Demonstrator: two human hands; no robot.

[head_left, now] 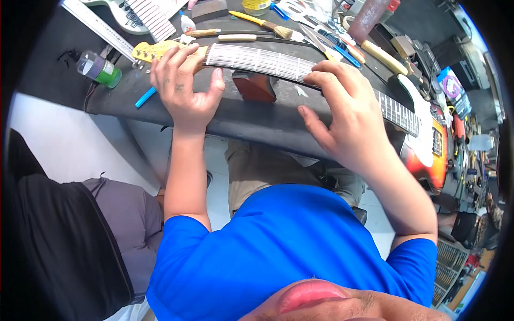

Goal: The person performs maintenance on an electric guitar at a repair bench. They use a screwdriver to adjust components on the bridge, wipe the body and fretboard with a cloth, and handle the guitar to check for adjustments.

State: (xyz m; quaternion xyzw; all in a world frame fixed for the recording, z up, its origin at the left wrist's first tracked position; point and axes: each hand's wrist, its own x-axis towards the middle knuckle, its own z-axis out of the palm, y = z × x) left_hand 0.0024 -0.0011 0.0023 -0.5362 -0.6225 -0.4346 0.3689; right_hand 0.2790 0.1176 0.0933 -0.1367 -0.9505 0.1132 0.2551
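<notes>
An electric guitar lies across the dark bench, its sunburst body (439, 163) at the right and its yellowish headstock (155, 50) at the left. Its fretboard (257, 59) faces up and looks pale along the left stretch, darker toward the body. My left hand (186, 88) is at the headstock end, fingers spread over the neck and thumb held away. Over the middle of the fretboard my right hand (345, 109) rests its fingers, with the thumb apart on the near side. A reddish-brown block (254, 86) stands beneath the neck. Nothing shows in either palm.
Behind the neck lie a yellow-handled brush (262, 22), a wooden-handled file (238, 38) and several other tools. A clear bottle with green liquid (100, 70) and a blue stick (145, 97) are at the left. A seated person (123, 214) is close on my left.
</notes>
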